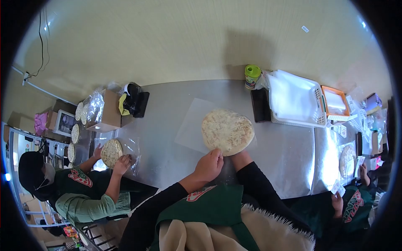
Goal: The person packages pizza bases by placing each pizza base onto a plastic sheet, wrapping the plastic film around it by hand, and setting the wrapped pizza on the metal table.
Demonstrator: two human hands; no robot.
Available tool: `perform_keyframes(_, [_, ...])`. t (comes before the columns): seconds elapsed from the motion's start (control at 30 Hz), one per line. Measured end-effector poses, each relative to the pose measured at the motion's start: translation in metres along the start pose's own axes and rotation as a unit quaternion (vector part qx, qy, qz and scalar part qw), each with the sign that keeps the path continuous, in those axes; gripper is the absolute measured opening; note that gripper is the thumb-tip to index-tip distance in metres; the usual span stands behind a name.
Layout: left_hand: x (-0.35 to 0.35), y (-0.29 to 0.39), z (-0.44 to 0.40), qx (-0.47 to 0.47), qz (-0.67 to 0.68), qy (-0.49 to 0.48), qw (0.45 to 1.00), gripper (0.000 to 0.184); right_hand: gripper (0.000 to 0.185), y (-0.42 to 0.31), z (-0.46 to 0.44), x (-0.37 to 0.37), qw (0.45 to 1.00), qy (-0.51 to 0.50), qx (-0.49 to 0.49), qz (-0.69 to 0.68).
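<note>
A round, pale pizza (pixel 228 131) with a crumbly, cheese-like topping is held over the steel table at its front middle. My left hand (pixel 209 164) is closed on the pizza's near edge, with the thumb on top. Beneath the same edge, a little to the right, my right hand (pixel 240 160) supports the pizza from below; its fingers are hidden by the pizza. A translucent plastic sheet or bag (pixel 190 125) lies flat under and to the left of the pizza.
At left, a co-worker (pixel 83 184) handles another pizza (pixel 111 153) near a cardboard box (pixel 109 109). A white basket (pixel 297 98) of plastic sheets, a dark box (pixel 260 104) and a green-lidded canister (pixel 252 76) stand back right. Another person (pixel 351 205) works at right.
</note>
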State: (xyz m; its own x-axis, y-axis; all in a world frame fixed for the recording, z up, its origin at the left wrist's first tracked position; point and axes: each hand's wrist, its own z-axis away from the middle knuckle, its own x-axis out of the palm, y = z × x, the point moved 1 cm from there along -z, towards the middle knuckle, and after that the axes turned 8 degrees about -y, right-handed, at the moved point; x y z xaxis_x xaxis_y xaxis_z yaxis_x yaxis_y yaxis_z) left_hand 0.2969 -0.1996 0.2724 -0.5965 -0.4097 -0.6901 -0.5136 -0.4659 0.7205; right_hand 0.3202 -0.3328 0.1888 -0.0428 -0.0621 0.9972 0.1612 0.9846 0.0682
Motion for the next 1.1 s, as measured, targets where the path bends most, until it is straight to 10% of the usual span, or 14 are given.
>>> perform_keyframes(0.47, [0.001, -0.010, 0.011, -0.009, 0.011, -0.004, 1.000, 0.010, 0.049, -0.040, 0.036, -0.030, 0.993, 0.055, 0.051, 0.096])
perform_keyframes(0.53, [0.001, -0.010, 0.014, -0.004, 0.003, -0.017, 1.000, 0.010, 0.040, -0.050, 0.043, -0.040, 0.929, 0.097, 0.126, 0.334])
perform_keyframes(0.63, [0.004, -0.003, 0.020, -0.003, 0.001, -0.077, 0.997, 0.011, 0.036, -0.042, 0.057, -0.008, 0.918, 0.270, 0.182, 0.225])
perform_keyframes(0.77, [0.015, 0.000, 0.019, 0.027, -0.026, -0.118, 0.992, 0.013, 0.034, -0.006, 0.061, -0.058, 0.940, 0.263, 0.103, 0.192])
perform_keyframes(0.83, [0.016, 0.000, 0.019, 0.036, -0.029, -0.126, 0.991, 0.014, 0.034, 0.003, 0.061, -0.057, 0.927, -0.193, 0.268, -0.176])
perform_keyframes(0.87, [0.015, -0.002, 0.021, 0.022, -0.049, -0.154, 0.987, 0.016, 0.034, 0.010, 0.061, -0.034, 0.928, -0.194, 0.265, -0.174])
perform_keyframes(0.93, [0.012, -0.004, 0.022, 0.022, -0.073, -0.188, 0.979, 0.018, 0.034, 0.023, 0.060, 0.028, 0.945, 0.238, 0.118, 0.193])
perform_keyframes(1.1, [0.016, 0.001, 0.029, 0.072, -0.061, -0.297, 0.950, 0.020, 0.039, 0.003, 0.105, 0.036, 0.957, 0.246, 0.026, 0.150])
